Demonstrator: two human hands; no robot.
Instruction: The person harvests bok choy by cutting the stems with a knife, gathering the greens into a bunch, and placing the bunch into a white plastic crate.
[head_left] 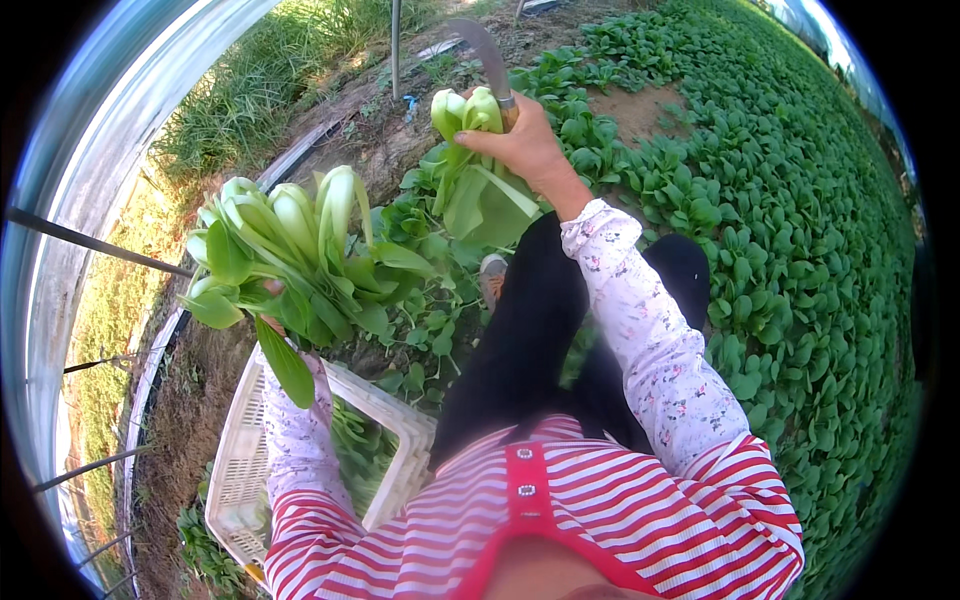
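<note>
Both arms are raised forward; the right hand (525, 150) is clenched, the left hand (272, 300) mostly hidden

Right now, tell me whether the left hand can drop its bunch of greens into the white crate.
Probably yes. The left hand, hidden behind the bunch of greens, is directly above the open white crate, with nothing between them. The right hand is off to the side.

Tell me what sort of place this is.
Likely a vegetable plot inside a plastic-covered greenhouse: rows of leafy greens growing in soil, an arched plastic cover, and a white harvest crate.
</note>
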